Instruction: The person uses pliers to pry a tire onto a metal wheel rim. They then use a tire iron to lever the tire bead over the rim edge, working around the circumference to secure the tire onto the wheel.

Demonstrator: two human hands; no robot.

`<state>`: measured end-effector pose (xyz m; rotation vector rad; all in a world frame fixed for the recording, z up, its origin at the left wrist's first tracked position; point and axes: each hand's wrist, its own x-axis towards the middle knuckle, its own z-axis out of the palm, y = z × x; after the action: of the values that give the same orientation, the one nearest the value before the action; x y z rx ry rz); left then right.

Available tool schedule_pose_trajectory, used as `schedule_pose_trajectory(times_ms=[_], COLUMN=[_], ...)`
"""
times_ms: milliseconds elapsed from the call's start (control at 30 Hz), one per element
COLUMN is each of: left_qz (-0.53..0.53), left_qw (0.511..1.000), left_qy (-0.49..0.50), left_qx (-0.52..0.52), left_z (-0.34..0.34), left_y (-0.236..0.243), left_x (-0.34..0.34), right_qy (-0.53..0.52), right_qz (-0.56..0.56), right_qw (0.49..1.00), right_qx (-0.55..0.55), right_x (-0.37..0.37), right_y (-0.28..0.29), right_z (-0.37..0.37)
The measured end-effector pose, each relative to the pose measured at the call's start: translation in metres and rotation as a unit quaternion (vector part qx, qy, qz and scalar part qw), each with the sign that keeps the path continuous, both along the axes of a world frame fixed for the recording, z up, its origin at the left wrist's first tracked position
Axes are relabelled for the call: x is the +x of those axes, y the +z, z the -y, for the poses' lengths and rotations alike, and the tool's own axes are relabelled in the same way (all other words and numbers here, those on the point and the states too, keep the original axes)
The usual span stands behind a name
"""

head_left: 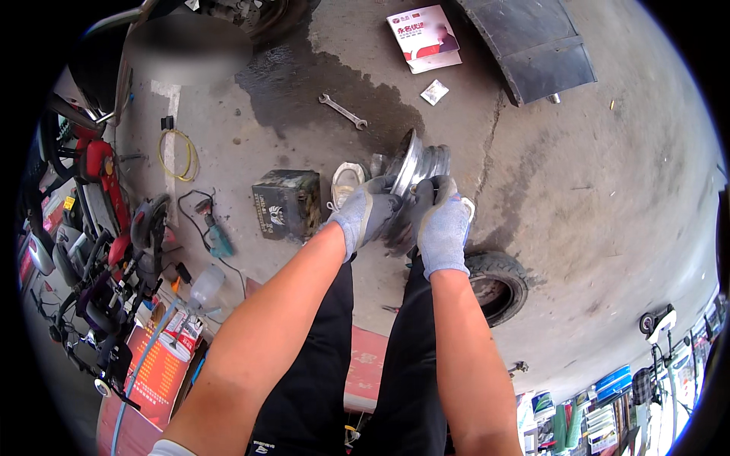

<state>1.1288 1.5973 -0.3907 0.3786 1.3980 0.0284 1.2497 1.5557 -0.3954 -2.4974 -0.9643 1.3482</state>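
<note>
Gloved left hand [371,209], right hand [441,216] grip metal wheel rim [432,161] just ahead; likely heavy, stiff, slick; outer edges best hold.

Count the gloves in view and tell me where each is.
2: one grey glove on the left hand, another glove on the right hand, both at the silver wheel rim. Others could be hidden from view.

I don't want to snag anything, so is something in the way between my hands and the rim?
Nothing visible, apart from the gray gloves you're wearing. Your left hand and right hand are both at the rim, though some fingertips are hidden.
</note>
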Motion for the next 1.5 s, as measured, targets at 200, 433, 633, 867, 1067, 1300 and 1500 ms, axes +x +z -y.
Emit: schedule_pose_trajectory(times_ms=[200,433,633,867,1067,1300,1500], left_qz=[0.004,0.038,0.057,0.064,-0.114,-0.023,-0.007], left_qw=[1.0,0.989,0.997,0.997,0.987,0.986,0.99], left_qy=[0.018,0.108,0.048,0.03,0.018,0.071,-0.011], left_qx=[-0.02,-0.091,-0.011,-0.042,-0.109,-0.149,-0.142], left_z=[-0.006,-0.008,-0.003,-0.015,-0.026,-0.037,-0.046], left_y=[-0.01,-0.021,-0.028,-0.05,-0.053,-0.048,-0.045], left_x=[-0.002,-0.005,-0.002,0.004,0.038,0.045,0.045], right_qy=[-0.104,0.072,0.022,-0.27,-0.397,-0.439,-0.398], right_qz=[-0.034,0.011,-0.06,-0.324,-0.281,-0.235,-0.188], right_qw=[0.994,0.997,0.998,0.905,0.874,0.863,0.88], right_qx=[-0.002,-0.024,0.008,-0.059,-0.024,-0.08,-0.176], right_x=[0.008,0.009,0.019,0.046,0.079,0.136,0.155], right_y=[-0.004,-0.007,-0.022,0.0,-0.005,0.012,0.008], right_z=[-0.015,-0.018,-0.011,-0.005,0.043,0.139,0.284])
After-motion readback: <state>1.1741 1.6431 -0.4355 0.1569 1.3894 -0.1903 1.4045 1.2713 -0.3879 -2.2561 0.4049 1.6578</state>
